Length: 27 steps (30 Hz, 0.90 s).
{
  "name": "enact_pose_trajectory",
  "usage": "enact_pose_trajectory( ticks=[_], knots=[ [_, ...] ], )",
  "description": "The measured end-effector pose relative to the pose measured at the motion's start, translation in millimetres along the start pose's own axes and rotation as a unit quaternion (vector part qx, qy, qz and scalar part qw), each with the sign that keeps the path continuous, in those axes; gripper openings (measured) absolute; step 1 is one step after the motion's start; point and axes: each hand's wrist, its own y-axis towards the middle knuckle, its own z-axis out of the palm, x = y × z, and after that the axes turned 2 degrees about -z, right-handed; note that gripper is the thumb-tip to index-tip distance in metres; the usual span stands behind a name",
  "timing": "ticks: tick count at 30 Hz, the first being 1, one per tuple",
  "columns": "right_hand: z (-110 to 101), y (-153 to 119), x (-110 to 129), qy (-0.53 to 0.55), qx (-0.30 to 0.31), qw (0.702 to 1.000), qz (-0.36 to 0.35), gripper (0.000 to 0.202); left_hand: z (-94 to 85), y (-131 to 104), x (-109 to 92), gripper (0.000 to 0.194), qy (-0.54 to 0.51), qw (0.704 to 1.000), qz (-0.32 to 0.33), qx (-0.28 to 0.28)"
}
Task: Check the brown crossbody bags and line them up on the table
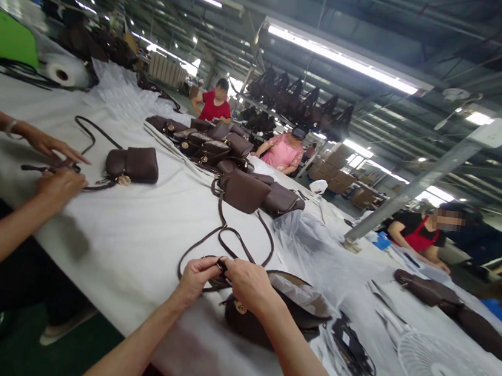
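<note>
My left hand (195, 279) and my right hand (251, 284) meet above the table, both pinching a small dark piece of a brown strap (223, 229). Fingers of the two hands almost touch there. Below and beside my right forearm lies a dark brown handbag (252, 328), its mouth open with a pale lining (304, 296) showing and a gold charm (240, 306) on its front. The strap loops away across the cloth toward another brown bag (246, 191). Exactly which strap fitting I hold is hidden by my fingers.
At left, a co-worker's hands (58, 170) handle a strap near a small brown bag (132, 164). Several bags (205, 146) are piled at the back. Clear plastic (317, 245), black tags (350, 346) and a white fan (448, 374) lie to the right.
</note>
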Motion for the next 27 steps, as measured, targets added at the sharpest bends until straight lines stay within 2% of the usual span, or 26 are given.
enact_pose_trajectory(
  ticks=[5,8,11,14,17,19,20,23,25,27],
  knots=[
    [-3.6,0.7,-4.2,0.014,0.014,1.0,0.024,0.024,7.7,-4.6,4.3,0.023,-0.011,1.0,0.003,-0.016],
    [-6.7,3.5,-4.6,0.007,0.019,1.0,0.013,0.025,8.1,-5.9,3.6,0.02,-0.013,1.0,0.002,-0.01],
    [-7.4,2.6,-5.1,0.014,0.015,1.0,0.009,0.028,4.9,-4.8,-3.7,0.026,-0.014,1.0,-0.003,0.007],
    [-5.9,-1.6,-7.3,0.051,-0.005,0.999,0.015,0.033,1.9,0.0,-14.4,0.03,-0.014,0.999,-0.008,0.048],
    [-1.2,-4.7,-12.1,0.085,-0.041,0.993,0.067,0.053,-0.2,6.3,-16.4,0.033,0.011,0.995,-0.035,0.089],
    [2.6,-6.8,-16.5,0.091,-0.071,0.991,0.07,0.061,-2.6,8.9,-10.8,0.036,0.032,0.993,-0.069,0.086],
    [4.0,-8.7,-19.0,0.092,-0.083,0.991,0.047,0.059,-4.9,9.2,-7.4,0.037,0.039,0.993,-0.082,0.071],
    [3.5,-22.3,-27.8,0.096,-0.103,0.99,-0.026,0.038,-20.5,5.4,-4.0,0.038,0.052,0.994,-0.087,0.036],
    [0.1,-37.9,-36.2,0.072,-0.127,0.989,-0.013,0.03,-40.5,-1.5,-9.9,0.037,0.07,0.992,-0.087,0.065],
    [-2.2,-55.1,-47.3,0.026,-0.167,0.986,0.006,0.023,-67.6,-11.8,-19.2,0.037,0.105,0.983,-0.103,0.106]
  ],
)
